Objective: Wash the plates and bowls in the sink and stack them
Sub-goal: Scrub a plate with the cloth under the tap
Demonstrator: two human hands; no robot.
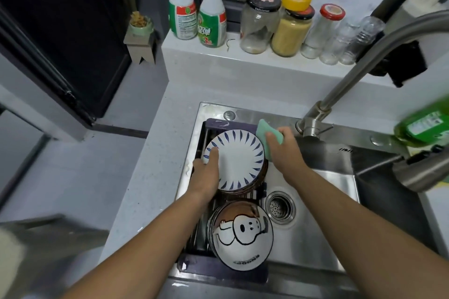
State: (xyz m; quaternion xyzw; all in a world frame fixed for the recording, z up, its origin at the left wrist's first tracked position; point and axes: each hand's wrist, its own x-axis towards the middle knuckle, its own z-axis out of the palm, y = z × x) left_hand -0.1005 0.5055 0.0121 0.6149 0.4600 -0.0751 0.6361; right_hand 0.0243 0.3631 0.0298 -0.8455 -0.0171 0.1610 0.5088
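A white plate with blue leaf strokes [239,160] tops a stack of plates on the dark rack at the left of the steel sink [323,201]. My left hand [207,172] grips that plate at its left rim, thumb lying on its face. My right hand [283,147] holds a green sponge [264,133] against the plate's right edge. Nearer to me, stacked bowls lie tilted in the rack, the top one a white bowl with a cartoon dog [243,233].
A steel faucet [345,87] arcs over the sink from the back; its spout [422,175] hangs at the right. A green detergent bottle [425,128] stands at the right edge. Jars [260,22] and two bottles [211,9] line the back ledge. The drain strainer [279,206] sits mid-sink.
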